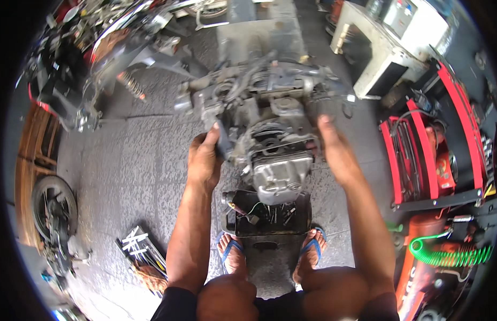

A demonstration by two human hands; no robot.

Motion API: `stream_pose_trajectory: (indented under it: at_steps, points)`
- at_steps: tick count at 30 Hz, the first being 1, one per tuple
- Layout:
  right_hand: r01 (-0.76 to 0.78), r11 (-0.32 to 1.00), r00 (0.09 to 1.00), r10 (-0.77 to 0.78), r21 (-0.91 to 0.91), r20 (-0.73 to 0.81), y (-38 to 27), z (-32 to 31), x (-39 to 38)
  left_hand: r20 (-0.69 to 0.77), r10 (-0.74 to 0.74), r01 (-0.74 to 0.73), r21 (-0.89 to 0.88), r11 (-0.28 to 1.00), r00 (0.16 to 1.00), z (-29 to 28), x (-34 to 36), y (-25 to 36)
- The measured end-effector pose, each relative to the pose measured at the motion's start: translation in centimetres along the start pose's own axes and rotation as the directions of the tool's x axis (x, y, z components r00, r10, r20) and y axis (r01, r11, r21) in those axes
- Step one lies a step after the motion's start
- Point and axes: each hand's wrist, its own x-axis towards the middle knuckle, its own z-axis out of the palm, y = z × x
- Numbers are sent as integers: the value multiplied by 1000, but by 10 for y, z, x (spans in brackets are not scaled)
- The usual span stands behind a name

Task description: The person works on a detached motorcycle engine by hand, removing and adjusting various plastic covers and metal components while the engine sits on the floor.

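Note:
A greasy grey scooter engine is between my two hands, over the floor in front of my feet. My left hand grips its left side, thumb up along a dark part and the other fingers mostly hidden. On the opposite side my right hand, a little blurred, clasps the engine with its thumb on top; its other fingers are hidden too. Hoses and cables lie across the engine's far part. Just below the engine is a black tray holding bolts, small parts and a wire.
Right of me stand a red tool rack, an orange cylinder and a coiled green air hose. To the left are a wheel and a tool case. A partly stripped scooter is at the far left, a white cabinet far right.

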Motion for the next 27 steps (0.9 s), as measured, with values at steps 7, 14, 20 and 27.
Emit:
stream_pose_trajectory:
  at_steps: [7,14,20,27]
  points:
    - [7,931,1000,-17,366,25,42,9,-20,-94,661,-292,844,450,745,-6,-40,8]
    - [89,866,994,-108,491,12,52,25,-3,778,70,-761,626,-171,624,112,-51,49]
    - [11,843,987,-94,538,127,58,31,14,640,-43,-639,756,-143,767,129,-33,44]
    - [89,934,991,-118,346,66,70,24,16,693,-187,-716,651,-252,696,137,-33,46]
